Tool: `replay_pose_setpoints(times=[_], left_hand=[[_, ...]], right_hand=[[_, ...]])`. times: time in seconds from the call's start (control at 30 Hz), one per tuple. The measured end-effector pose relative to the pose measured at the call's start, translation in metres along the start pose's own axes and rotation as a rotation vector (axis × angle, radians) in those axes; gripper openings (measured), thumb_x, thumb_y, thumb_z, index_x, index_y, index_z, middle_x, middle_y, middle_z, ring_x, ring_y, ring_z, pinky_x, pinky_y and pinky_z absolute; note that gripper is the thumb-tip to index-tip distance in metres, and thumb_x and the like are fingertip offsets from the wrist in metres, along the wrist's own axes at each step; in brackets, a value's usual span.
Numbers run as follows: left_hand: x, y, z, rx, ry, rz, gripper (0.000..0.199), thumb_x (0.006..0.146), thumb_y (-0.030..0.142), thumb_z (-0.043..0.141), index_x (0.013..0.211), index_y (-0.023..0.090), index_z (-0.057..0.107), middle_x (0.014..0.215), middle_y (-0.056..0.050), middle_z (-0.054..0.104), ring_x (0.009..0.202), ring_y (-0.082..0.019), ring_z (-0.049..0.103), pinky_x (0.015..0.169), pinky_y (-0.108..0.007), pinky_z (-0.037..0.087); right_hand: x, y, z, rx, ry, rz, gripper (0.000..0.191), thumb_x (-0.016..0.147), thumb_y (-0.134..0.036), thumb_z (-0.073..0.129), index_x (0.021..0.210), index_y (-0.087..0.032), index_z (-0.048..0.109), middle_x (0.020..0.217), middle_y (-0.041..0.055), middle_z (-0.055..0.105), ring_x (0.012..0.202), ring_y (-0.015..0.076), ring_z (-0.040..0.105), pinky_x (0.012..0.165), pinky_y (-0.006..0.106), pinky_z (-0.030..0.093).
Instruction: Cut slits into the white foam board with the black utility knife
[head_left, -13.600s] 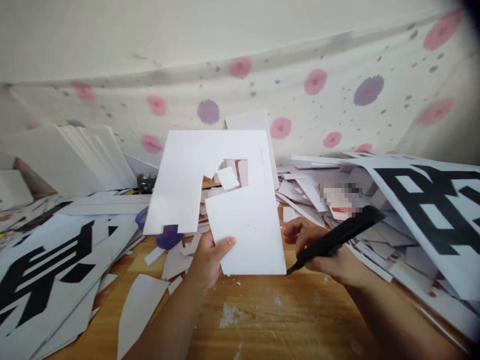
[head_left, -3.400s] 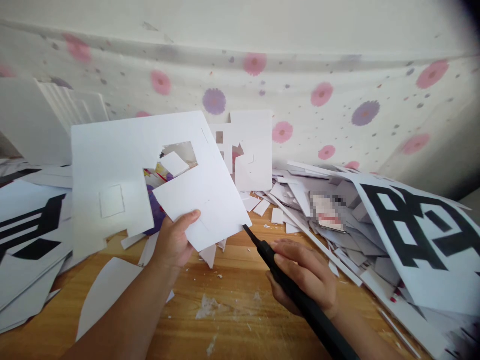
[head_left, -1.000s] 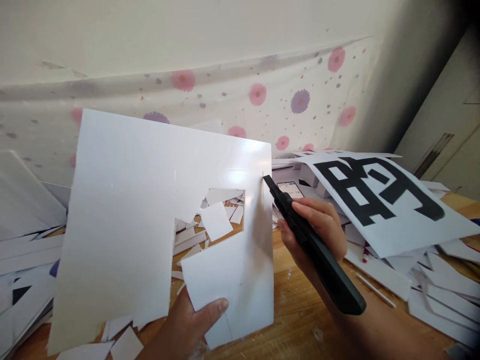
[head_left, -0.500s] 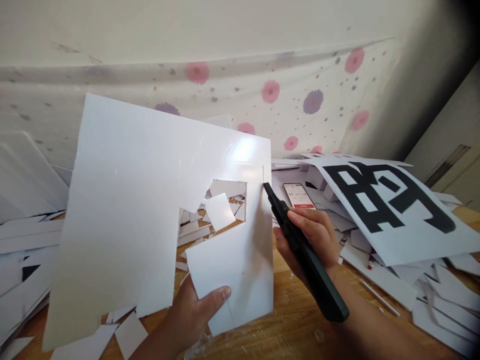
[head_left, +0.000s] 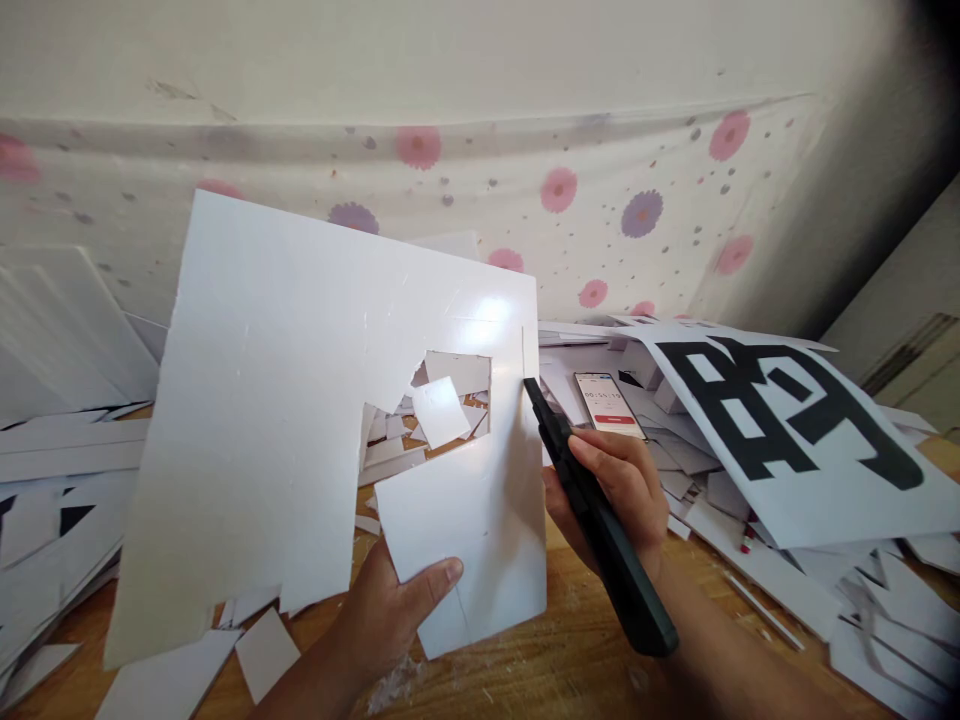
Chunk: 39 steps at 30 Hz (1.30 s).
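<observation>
My left hand (head_left: 409, 590) pinches the lower part of a large white board (head_left: 277, 330), thumb on the front face and fingers behind it. The board is tilted up, with an irregular opening near its middle and notches along its bottom edge. In my right hand (head_left: 622, 490) is a black handheld cutter (head_left: 600, 530), its long body slanting down to the right. The cutter's narrow tip meets the board close to the right edge, at the lower end of a thin vertical slit (head_left: 523, 350). Whether the blade passes through is hidden.
On the wooden table (head_left: 577, 640), white offcuts (head_left: 266, 655) lie on both sides. A phone (head_left: 609, 405) with a running timer rests beyond my right hand. A white sheet with a bold black character (head_left: 795, 430) covers scraps at right. Flower-patterned sheeting (head_left: 592, 210) hangs behind.
The cutter's tip has moved a little down the board, and the slit above it is longer. My left hand keeps its grip, and the view has shifted slightly.
</observation>
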<state>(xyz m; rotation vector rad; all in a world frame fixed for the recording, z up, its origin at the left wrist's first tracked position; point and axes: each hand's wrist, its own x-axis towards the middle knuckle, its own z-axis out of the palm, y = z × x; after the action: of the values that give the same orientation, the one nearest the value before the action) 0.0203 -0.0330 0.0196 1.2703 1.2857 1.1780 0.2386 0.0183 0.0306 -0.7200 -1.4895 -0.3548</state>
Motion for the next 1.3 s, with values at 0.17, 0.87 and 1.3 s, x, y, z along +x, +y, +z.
replay_pose_setpoints(times=[0.17, 0.87, 1.3], left_hand=[[0.003, -0.005, -0.003, -0.001, -0.060, 0.010, 0.055, 0.070, 0.054, 0.074, 0.111, 0.019, 0.067, 0.109, -0.011, 0.070, 0.097, -0.030, 0.065, 0.085, -0.038, 0.053], [0.005, 0.002, -0.003, -0.154, 0.081, 0.010, 0.044, 0.067, 0.047, 0.076, 0.100, 0.019, 0.071, 0.095, -0.007, 0.072, 0.089, -0.027, 0.065, 0.078, -0.035, 0.052], [0.009, 0.007, -0.006, -0.305, 0.106, -0.004, 0.044, 0.066, 0.040, 0.078, 0.103, 0.017, 0.069, 0.095, -0.009, 0.073, 0.084, -0.027, 0.067, 0.075, -0.036, 0.052]], right_hand=[[-0.003, 0.000, 0.001, -0.016, -0.007, -0.013, 0.044, 0.071, -0.014, 0.072, 0.113, -0.021, 0.062, 0.102, 0.0093, 0.062, 0.081, 0.0232, 0.065, 0.063, 0.037, 0.061], [-0.018, -0.006, 0.010, 0.086, -0.090, -0.061, 0.052, 0.073, -0.009, 0.070, 0.122, -0.018, 0.059, 0.104, 0.0113, 0.061, 0.086, 0.0232, 0.065, 0.063, 0.035, 0.061], [-0.016, -0.019, 0.012, 0.095, -0.140, -0.085, 0.038, 0.077, -0.010, 0.066, 0.114, -0.014, 0.061, 0.101, 0.0117, 0.061, 0.083, 0.0219, 0.066, 0.060, 0.032, 0.061]])
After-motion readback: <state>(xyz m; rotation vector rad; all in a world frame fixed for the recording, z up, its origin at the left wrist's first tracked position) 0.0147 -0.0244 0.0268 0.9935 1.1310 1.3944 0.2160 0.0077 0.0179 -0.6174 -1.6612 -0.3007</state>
